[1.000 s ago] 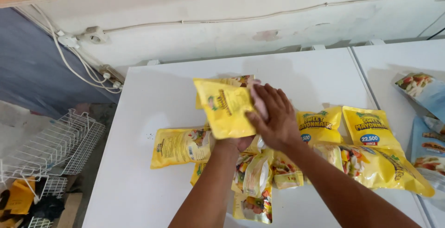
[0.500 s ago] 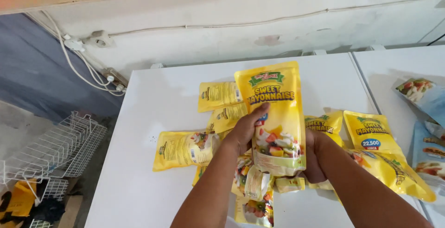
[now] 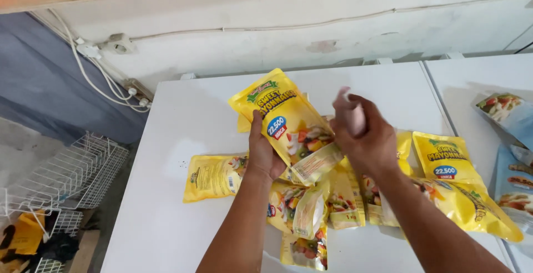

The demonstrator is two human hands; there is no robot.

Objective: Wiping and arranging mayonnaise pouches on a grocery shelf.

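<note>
My left hand (image 3: 264, 157) grips a yellow stand-up pouch (image 3: 288, 122) with a fruit picture and a blue round sticker, holding it tilted above the white top (image 3: 183, 112). My right hand (image 3: 367, 139) hovers just right of the pouch, blurred. Its fingers are closed around a small pale pink object (image 3: 356, 115) whose kind I cannot make out. Under both hands lies a heap of several matching yellow pouches (image 3: 311, 212). One more pouch (image 3: 214, 176) lies flat to the left and another (image 3: 447, 159) to the right.
Blue-grey food packets (image 3: 508, 112) lie on a second white top at the right. White wire baskets (image 3: 66, 173) stand on the floor at the left. Cables and a socket (image 3: 119, 44) run along the wall behind.
A second ago my right hand lay over a small pouch. Both hands then raised a large pouch upright. Now my left hand alone holds it tilted, and my right hand has come off it.
</note>
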